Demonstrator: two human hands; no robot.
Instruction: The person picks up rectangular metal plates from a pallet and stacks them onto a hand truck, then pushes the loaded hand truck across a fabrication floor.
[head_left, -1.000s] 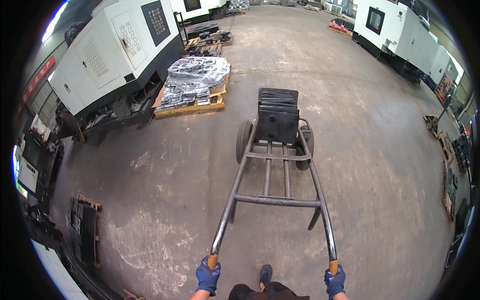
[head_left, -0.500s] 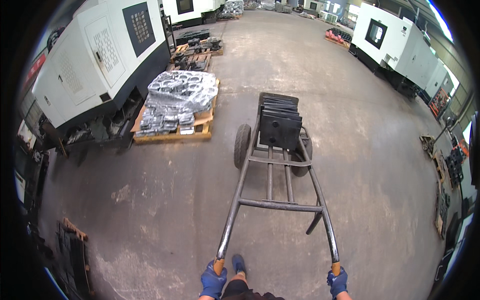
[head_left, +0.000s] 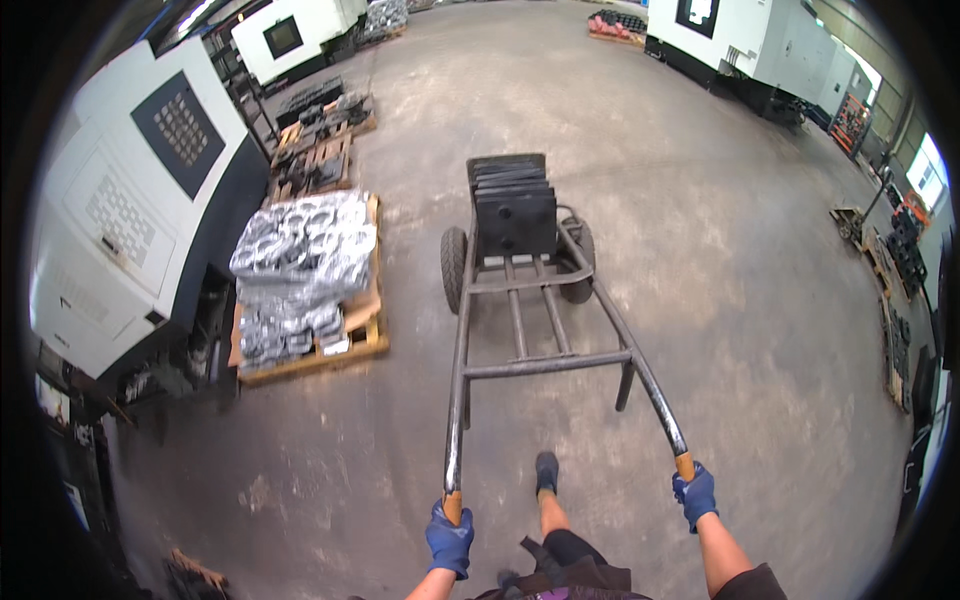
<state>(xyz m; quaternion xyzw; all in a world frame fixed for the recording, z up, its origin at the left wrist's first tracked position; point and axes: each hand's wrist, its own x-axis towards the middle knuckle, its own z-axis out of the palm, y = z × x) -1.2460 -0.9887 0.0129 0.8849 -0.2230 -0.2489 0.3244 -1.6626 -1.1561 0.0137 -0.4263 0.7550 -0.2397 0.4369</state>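
A two-wheeled metal hand truck (head_left: 548,367) tilts back toward me, its long tube handles ending in tan grips. My left hand (head_left: 449,540), in a blue glove, is wrapped round the left grip. Round the right grip closes my right hand (head_left: 696,495), gloved the same way. At the far end of the frame leans a stack of flat black plates (head_left: 515,222), the front one with two round holes or dark spots. Beside the load stand the left tyre (head_left: 454,268) and the partly hidden right tyre (head_left: 580,275).
Left of the cart, a wooden pallet (head_left: 370,345) bears silvery wrapped castings (head_left: 305,245). Beyond it lie pallets of dark parts (head_left: 315,150). A white machine (head_left: 130,200) lines the left side; another white machine (head_left: 745,40) stands far right. Concrete floor (head_left: 700,260) stretches ahead.
I have walked forward with the cart; the wrapped castings and left machine now appear closer and lower. My other foot is in front. Both hands keep their hold on the grips.
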